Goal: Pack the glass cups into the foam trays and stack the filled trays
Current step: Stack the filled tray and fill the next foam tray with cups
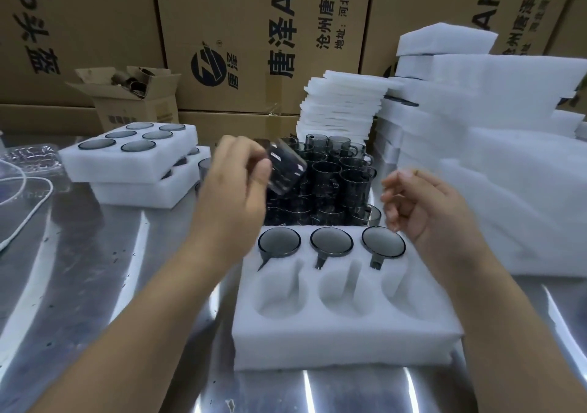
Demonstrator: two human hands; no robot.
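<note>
A white foam tray (346, 342) lies in front of me on the steel table. Its far row holds three smoky glass cups (332, 242); the near row of three hollows is bare. My left hand (235, 187) grips a tilted glass cup (286, 168) in the air above a cluster of several loose cups (336, 183) behind the tray. My right hand (422, 206) hovers over the tray's far right corner with its fingers loosely curled, holding nothing.
Two filled trays (133, 164) are stacked at the left. Stacks of foam sheets (343, 107) and foam trays (495, 145) rise at the back right. A small open carton (133, 101) and big cartons stand behind. A white cord (22, 209) lies far left.
</note>
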